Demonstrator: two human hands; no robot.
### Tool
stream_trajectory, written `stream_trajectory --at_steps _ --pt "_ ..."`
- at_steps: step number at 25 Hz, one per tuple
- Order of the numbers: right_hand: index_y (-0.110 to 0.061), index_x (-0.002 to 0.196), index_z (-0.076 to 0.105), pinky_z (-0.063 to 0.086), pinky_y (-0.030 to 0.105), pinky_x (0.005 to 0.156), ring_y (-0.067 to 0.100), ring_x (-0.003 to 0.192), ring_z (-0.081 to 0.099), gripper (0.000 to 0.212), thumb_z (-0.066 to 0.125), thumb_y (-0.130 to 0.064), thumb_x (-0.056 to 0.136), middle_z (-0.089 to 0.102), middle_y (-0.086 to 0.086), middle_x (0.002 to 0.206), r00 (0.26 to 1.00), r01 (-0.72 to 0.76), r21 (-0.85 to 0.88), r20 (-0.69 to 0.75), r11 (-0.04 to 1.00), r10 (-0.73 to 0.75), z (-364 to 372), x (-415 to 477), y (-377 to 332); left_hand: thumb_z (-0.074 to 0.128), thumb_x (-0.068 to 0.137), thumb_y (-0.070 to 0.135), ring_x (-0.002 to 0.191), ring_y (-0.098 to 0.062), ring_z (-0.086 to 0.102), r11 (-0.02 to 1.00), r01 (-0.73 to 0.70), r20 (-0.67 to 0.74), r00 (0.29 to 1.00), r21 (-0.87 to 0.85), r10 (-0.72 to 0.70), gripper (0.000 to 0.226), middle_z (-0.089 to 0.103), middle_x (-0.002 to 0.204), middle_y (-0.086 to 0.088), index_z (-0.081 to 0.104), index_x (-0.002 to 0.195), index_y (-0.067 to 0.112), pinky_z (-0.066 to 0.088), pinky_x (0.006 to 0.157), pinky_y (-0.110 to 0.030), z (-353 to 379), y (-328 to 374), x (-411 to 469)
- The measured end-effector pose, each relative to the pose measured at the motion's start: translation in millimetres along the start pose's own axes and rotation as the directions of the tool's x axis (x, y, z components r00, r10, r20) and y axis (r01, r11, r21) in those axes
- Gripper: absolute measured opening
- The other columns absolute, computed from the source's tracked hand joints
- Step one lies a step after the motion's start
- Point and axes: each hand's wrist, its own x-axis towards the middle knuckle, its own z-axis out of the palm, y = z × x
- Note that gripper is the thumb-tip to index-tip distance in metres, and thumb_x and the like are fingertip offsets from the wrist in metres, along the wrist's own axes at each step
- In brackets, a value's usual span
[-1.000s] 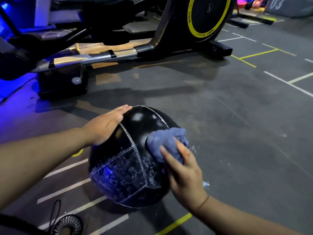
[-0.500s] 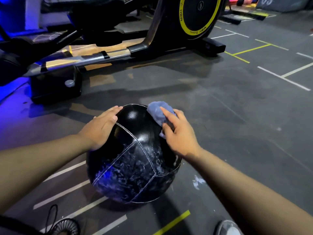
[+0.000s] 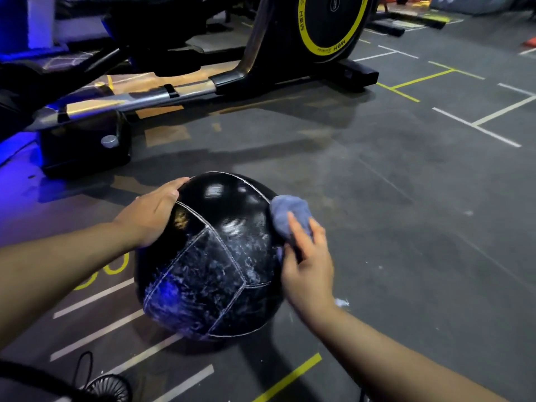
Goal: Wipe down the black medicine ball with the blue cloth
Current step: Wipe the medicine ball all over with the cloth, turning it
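**Upper panels shine, lower ones streaked**

We judge the wipe roughly half done. The black medicine ball (image 3: pixel 220 227) sits on the floor (image 3: pixel 377 213), glossy on top, but its near lower panels carry white streaks. Our left grip (image 3: pixel 150 211) lies flat and wide on its upper left. Our right grip (image 3: pixel 310 265), fingers fairly straight, presses the blue cloth (image 3: pixel 285 211) against its upper right.

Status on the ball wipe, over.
Left hand flat on ball. Right hand presses cloth to ball's upper right. Near panels streaked white, top glossy. Nothing blocking.
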Motion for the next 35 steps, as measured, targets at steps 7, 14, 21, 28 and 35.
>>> stream_trajectory --at_steps 7,14,21,28,35 --pt "-0.032 0.145 0.042 0.031 0.029 0.115 0.023 0.144 0.031 0.070 0.059 -0.005 0.083 0.030 0.009 0.153 0.933 0.336 -0.058 0.160 0.940 -0.324 2.5 -43.5 9.2 0.012 0.092 0.057 0.138 0.001 0.031 0.993 -0.063 0.013 0.998 -0.096 0.065 0.040 0.038 0.147 0.018 0.031 0.126 0.068 0.019 0.119 -0.031 -6.6 -9.2 -19.0" --pt "-0.021 0.137 0.053 0.033 0.018 0.079 0.023 0.100 0.055 0.045 0.047 -0.009 0.094 0.056 0.005 0.111 0.924 -0.067 -0.140 0.365 0.988 0.114 -7.0 101.7 -5.9 0.015 0.089 0.049 0.137 -0.005 0.032 0.995 0.058 -0.112 0.991 -0.087 -0.068 0.065 0.038 0.151 0.009 0.036 0.147 0.028 0.017 0.114 -0.021 9.1 7.6 -17.2" --pt "-0.015 0.132 0.059 0.033 0.014 0.088 0.019 0.112 0.055 0.042 0.057 -0.004 0.091 0.057 0.010 0.124 0.899 -0.438 0.151 0.077 0.886 0.431 -1.3 4.4 31.4 0.018 0.104 0.036 0.133 -0.033 0.042 0.975 0.219 -0.095 0.972 0.044 -0.214 0.045 0.046 0.148 -0.008 0.032 0.147 0.035 0.027 0.108 -0.034 0.7 29.2 -9.1" --pt "-0.038 0.126 0.062 0.039 0.022 0.106 0.012 0.128 0.047 0.041 0.063 -0.035 0.085 0.047 0.002 0.138 0.988 0.148 -0.012 0.038 0.989 -0.147 15.0 -49.7 -40.6 -0.001 0.080 0.064 0.132 -0.039 0.042 0.939 0.329 -0.077 0.944 0.097 -0.322 0.066 0.048 0.146 -0.011 0.025 0.140 0.055 0.024 0.111 -0.060 -7.2 -6.8 -5.6" --pt "-0.034 0.129 0.046 0.040 0.001 0.086 -0.012 0.103 0.052 0.069 0.083 -0.027 0.071 0.050 -0.014 0.119 0.943 -0.244 0.134 0.265 0.961 0.202 -9.4 15.4 -46.1 0.014 0.103 0.038 0.151 -0.017 0.004 0.929 0.295 -0.133 0.954 0.224 -0.270 0.049 0.007 0.164 0.002 0.022 0.152 0.037 -0.002 0.112 -0.066 -9.7 6.6 -16.4"
